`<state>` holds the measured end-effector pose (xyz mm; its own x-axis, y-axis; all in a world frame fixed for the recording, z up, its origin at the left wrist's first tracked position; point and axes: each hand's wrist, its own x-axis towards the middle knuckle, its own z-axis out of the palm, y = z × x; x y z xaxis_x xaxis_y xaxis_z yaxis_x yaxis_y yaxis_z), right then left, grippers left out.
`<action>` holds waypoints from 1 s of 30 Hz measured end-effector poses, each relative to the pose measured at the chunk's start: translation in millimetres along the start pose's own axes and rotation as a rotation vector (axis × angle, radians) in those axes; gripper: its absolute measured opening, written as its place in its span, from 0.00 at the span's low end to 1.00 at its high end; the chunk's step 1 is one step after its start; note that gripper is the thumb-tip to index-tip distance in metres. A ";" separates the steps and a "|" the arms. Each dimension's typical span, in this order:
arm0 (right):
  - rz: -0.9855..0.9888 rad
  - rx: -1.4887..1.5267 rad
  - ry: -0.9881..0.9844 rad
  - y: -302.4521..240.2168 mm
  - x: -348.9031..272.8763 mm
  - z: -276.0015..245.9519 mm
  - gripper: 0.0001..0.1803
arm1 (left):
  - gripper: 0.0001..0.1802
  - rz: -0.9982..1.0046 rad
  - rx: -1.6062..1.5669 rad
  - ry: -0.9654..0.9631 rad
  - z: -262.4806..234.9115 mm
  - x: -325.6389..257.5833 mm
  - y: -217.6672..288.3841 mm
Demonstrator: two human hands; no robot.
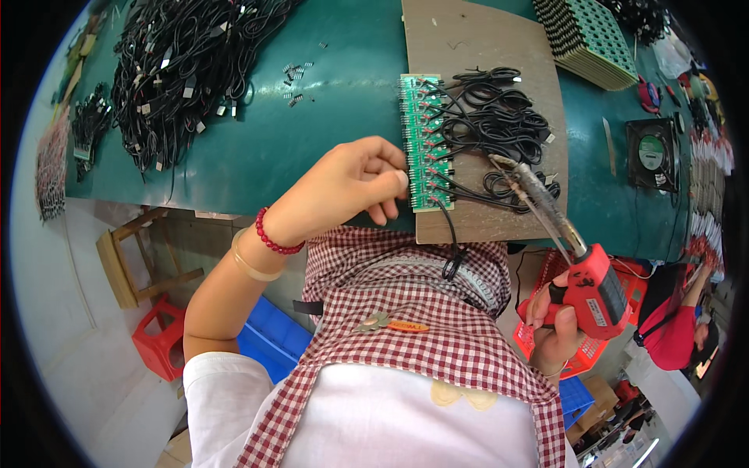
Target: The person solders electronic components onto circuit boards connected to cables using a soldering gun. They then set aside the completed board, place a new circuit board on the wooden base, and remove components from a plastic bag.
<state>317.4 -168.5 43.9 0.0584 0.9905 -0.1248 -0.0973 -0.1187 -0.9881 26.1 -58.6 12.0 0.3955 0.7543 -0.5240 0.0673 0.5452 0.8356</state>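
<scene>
A long green circuit board (426, 148) lies on a brown board (488, 226), with black cables (499, 117) running from its solder points to the right. My left hand (363, 181) is at the board's left edge, thumb and forefinger brought together there. Whatever they pinch is too small or hidden to make out. Wrapped around the handle of a red soldering gun (597, 292) is my right hand (555, 324). The gun's metal tip points up and left, over the coiled cables and to the right of the circuit board.
On the green table (343, 101), a big heap of black cables (187, 78) lies far left, near small loose components (295, 74). Stacked circuit panels (589, 43) stand back right, and a black fan (654, 154) farther right. Another person (677, 327) is at the right.
</scene>
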 end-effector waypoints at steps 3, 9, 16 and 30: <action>-0.052 0.041 0.035 -6.3 10.6 3.3 0.24 | 0.09 0.092 -0.049 0.039 2.0 -1.5 9.5; -0.228 0.140 -0.007 -6.4 22.3 -16.2 0.22 | 0.09 0.152 -0.531 -0.160 43.1 -1.3 29.1; -0.296 0.446 0.182 -11.7 16.4 -54.3 0.19 | 0.28 0.241 -0.659 -0.252 63.6 -34.6 82.1; -0.248 0.485 0.229 -30.2 35.4 -38.6 0.19 | 0.19 1.206 -0.056 0.810 -366.9 -263.3 23.6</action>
<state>360.7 -132.6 66.0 0.3452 0.9378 0.0354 -0.4933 0.2134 -0.8433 -412.6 -110.2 109.2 -0.4321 0.7405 0.5147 0.0318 -0.5578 0.8294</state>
